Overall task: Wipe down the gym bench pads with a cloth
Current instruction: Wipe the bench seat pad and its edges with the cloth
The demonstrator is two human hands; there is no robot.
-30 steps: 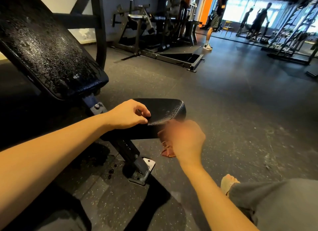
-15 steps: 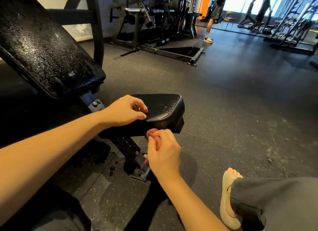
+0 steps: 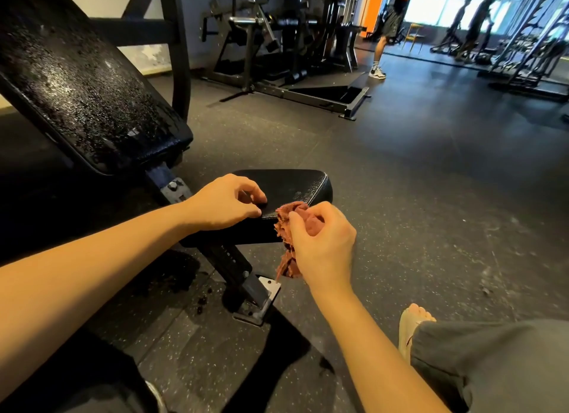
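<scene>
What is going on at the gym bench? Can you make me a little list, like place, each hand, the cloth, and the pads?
place: gym with a dark speckled floor
left hand: resting on the near edge of the seat pad, fingers curled
right hand: holding a reddish cloth bunched at the seat pad's front corner
cloth: crumpled, part hanging down below the hand
back pad: tilted up, covered in droplets
seat pad: black, looks mostly dry
others: people standing far off by bright windows
</scene>
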